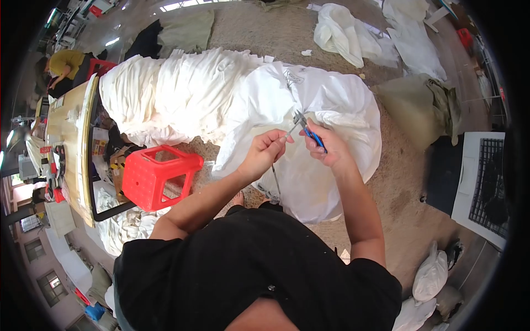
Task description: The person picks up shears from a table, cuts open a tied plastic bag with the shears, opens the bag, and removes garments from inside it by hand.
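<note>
My right hand (326,146) is closed around pliers (315,139) with blue handles, their metal jaws pointing up and left. My left hand (266,151) pinches a thin greyish wire or cord (275,175); one end reaches toward the jaws, the other hangs below the fist to a loose tangle. Whether the jaws touch the strand is hard to tell. Beneath both hands lies a large white sack (337,187), its translucent side bulging toward me. A dark printed mark shows on its upper part.
Piled white fabric (187,94) stretches left from the sack. A red plastic stool (146,179) stands by my left forearm, beside a wooden table (69,129). White sacks (339,33) lie on the floor ahead. Filled bags (430,276) sit at right. A person (63,66) sits far left.
</note>
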The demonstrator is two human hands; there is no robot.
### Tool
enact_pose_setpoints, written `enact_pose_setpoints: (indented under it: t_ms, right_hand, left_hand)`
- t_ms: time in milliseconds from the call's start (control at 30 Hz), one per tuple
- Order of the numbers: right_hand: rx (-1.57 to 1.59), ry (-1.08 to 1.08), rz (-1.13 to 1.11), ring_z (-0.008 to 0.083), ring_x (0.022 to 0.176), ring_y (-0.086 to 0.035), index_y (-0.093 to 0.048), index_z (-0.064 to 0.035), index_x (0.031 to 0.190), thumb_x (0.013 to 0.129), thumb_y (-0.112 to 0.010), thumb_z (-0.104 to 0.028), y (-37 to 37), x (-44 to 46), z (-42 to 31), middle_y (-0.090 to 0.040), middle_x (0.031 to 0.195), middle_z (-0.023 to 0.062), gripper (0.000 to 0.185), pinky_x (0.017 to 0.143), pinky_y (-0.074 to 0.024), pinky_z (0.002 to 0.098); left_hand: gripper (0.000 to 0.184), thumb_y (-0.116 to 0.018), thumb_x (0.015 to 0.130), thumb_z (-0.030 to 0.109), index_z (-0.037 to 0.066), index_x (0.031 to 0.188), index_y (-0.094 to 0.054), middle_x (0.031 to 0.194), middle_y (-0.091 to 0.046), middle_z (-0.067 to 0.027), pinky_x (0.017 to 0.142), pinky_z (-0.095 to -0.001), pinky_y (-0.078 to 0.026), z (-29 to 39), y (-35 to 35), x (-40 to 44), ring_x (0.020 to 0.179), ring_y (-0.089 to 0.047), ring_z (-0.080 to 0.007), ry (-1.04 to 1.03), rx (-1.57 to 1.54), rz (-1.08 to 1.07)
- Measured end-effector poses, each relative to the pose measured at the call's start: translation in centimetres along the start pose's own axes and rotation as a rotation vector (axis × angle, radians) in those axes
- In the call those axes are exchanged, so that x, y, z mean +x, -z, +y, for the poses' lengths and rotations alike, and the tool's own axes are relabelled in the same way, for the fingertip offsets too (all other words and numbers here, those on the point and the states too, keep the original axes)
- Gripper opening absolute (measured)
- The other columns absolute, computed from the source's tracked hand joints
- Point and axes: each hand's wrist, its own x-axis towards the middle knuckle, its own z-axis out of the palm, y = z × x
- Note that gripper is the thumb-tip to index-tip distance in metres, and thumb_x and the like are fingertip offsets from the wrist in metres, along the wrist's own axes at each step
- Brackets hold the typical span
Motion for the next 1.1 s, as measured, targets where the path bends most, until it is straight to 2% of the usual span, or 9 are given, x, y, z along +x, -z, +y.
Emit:
enact_pose_setpoints:
  t_ms: [200, 367, 467, 667, 800, 900, 933, 1000, 1100]
  right_hand:
    - [-0.012, 0.122, -0.020, 0.0039, 0.035, -0.027, -0.049, -0.0017, 0.085, 0.087, -0.045, -0.034, 1.1, -0.5, 0.4, -0.040, 0.051, -0.0013, 0.033, 0.031, -0.0193, 0.0183]
    - [0.096, 0.218, 0.008, 0.0040, 0.038, -0.028, -0.048, -0.0022, 0.089, 0.087, -0.045, -0.033, 1.0, -1.1, -0.6, -0.043, 0.058, -0.0002, 0.031, 0.032, -0.0202, 0.0180]
    - [0.108, 0.301, -0.031, 0.0042, 0.038, -0.028, -0.049, -0.0028, 0.089, 0.088, -0.044, -0.030, 1.4, -1.5, -0.9, -0.042, 0.058, -0.0007, 0.028, 0.032, -0.0201, 0.0182]
    - [0.145, 0.451, 0.065, 0.0042, 0.037, -0.027, -0.051, -0.0038, 0.087, 0.089, -0.043, -0.023, 1.0, -2.4, -0.7, -0.041, 0.057, -0.0015, 0.021, 0.032, -0.0193, 0.0181]
    - [0.156, 0.547, 0.124, 0.0036, 0.037, -0.027, -0.052, -0.0039, 0.087, 0.089, -0.045, -0.020, 1.1, -3.1, -0.5, -0.040, 0.056, -0.0020, 0.018, 0.033, -0.0195, 0.0177]
    - [0.143, 0.557, 0.138, 0.0030, 0.037, -0.026, -0.053, -0.0041, 0.087, 0.087, -0.047, -0.019, 1.0, -2.8, 0.0, -0.041, 0.056, -0.0023, 0.016, 0.033, -0.0195, 0.0174]
    - [0.103, 0.562, 0.177, 0.0023, 0.037, -0.027, -0.053, -0.0043, 0.086, 0.087, -0.049, -0.020, 0.9, -2.7, 0.2, -0.043, 0.057, -0.0027, 0.016, 0.033, -0.0194, 0.0173]
    - [0.070, 0.571, 0.216, 0.0016, 0.036, -0.027, -0.053, -0.0044, 0.085, 0.086, -0.051, -0.021, 0.3, -2.6, 0.5, -0.044, 0.057, -0.0030, 0.017, 0.033, -0.0194, 0.0171]
    - [-0.341, 0.697, 0.542, 0.0010, 0.037, -0.027, -0.056, -0.0084, 0.071, 0.083, -0.055, -0.025, -1.1, -2.3, 0.6, -0.041, 0.052, -0.0059, 0.020, 0.034, -0.0186, 0.0192]
  left_hand:
    - [0.034, -0.030, 0.073, -0.008, 0.005, 0.094, -0.054, 0.061, -0.043, 0.0037, 0.053, -0.0170, -0.030, 1.9, -1.6, -2.0, 0.057, -0.036, -0.0035, -0.282, 0.367, -0.188]
    - [0.021, -0.054, 0.078, 0.012, 0.005, 0.098, -0.054, 0.065, -0.047, 0.0030, 0.041, -0.0195, -0.025, 0.0, -0.3, 2.1, 0.045, -0.031, -0.0027, 0.223, 0.017, 0.223]
    - [0.014, -0.053, 0.079, 0.011, 0.005, 0.092, -0.052, 0.057, -0.038, 0.0051, 0.040, -0.0195, -0.023, -1.6, -1.9, 6.2, 0.044, -0.030, -0.0039, 0.473, -0.098, 0.277]
    - [0.016, -0.052, 0.078, 0.007, 0.012, 0.070, -0.040, 0.054, -0.032, 0.0031, 0.035, -0.0223, -0.020, -7.4, -3.0, 12.8, 0.039, -0.026, -0.0072, 0.599, -0.653, 0.226]
    - [0.010, -0.049, 0.081, 0.008, 0.011, 0.072, -0.047, 0.054, -0.036, 0.0021, 0.037, -0.0224, -0.023, -5.3, -2.6, 11.5, 0.039, -0.027, -0.0070, 0.510, -0.737, 0.336]
    - [0.011, -0.046, 0.079, 0.005, 0.005, 0.083, -0.057, 0.070, -0.054, -0.0029, 0.040, -0.0241, -0.033, -4.9, -1.4, 9.7, 0.044, -0.039, -0.0092, 0.248, -0.007, 0.275]
    - [0.011, -0.046, 0.079, 0.005, 0.005, 0.083, -0.057, 0.070, -0.054, -0.0029, 0.040, -0.0241, -0.033, -5.0, -1.1, 8.9, 0.044, -0.039, -0.0092, 0.242, 0.002, 0.279]
    - [0.017, -0.046, 0.069, -0.001, 0.003, 0.082, -0.057, 0.066, -0.054, -0.0076, 0.050, -0.0272, -0.041, -5.5, -1.0, 6.6, 0.050, -0.049, -0.0156, -0.276, 0.505, 0.070]
    - [0.029, -0.049, 0.065, -0.001, 0.003, 0.093, -0.056, 0.078, -0.056, -0.0100, 0.064, -0.0273, -0.043, -4.7, -1.6, 1.6, 0.069, -0.054, -0.0207, -0.283, 0.510, -0.499]
